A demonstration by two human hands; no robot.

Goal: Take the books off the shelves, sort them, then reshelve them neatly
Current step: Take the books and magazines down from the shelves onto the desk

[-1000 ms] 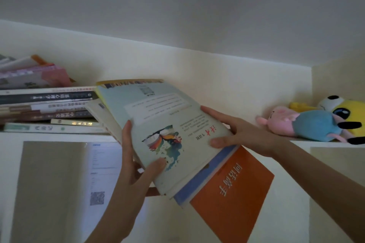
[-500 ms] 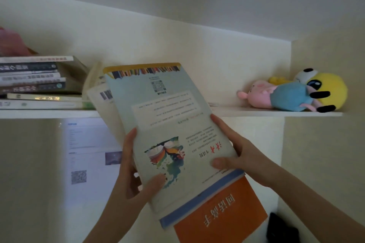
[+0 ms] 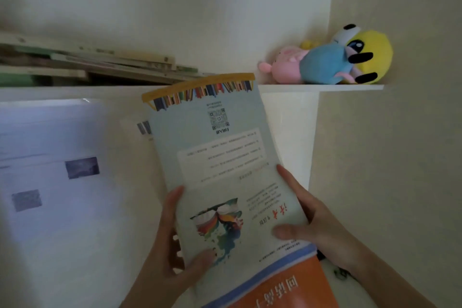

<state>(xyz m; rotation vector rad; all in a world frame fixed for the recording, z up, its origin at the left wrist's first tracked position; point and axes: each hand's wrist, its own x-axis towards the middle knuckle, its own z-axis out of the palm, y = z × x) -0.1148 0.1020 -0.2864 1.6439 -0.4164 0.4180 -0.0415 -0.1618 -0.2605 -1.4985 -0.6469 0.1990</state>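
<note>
While both hands grip it, the stack of books [image 3: 232, 245] is held up in the air just below the shelf [image 3: 350, 87], its far end overlapping the shelf's front edge. The top book [image 3: 220, 157] has a pale blue cover, seen upside down: a band of coloured book spines under a yellow strip, a QR code, a box of small print too blurred to read, a painted splash of colours, and red Chinese characters beside the right thumb. Under it lie a blue-edged book [image 3: 275, 267] and an orange book [image 3: 287, 287] with large white Chinese characters, cut off by the bottom edge. A barcode shows on another cover [image 3: 140, 130] peeking out at the left. The left hand [image 3: 170, 257] pinches the near left edge, thumb on the cover and fingers curled behind; the right hand [image 3: 317, 220] clasps the right edge, thumb across the cover. On the shelf's left part a pile of books [image 3: 112, 65] lies flat, smeared by blur, its left end cut off. Well apart at the right end lie a pink-and-blue plush [image 3: 312, 65] and a yellow plush [image 3: 375, 52]. A white printed sheet [image 3: 50, 207] hangs on the wall to the left, unreadable.
</note>
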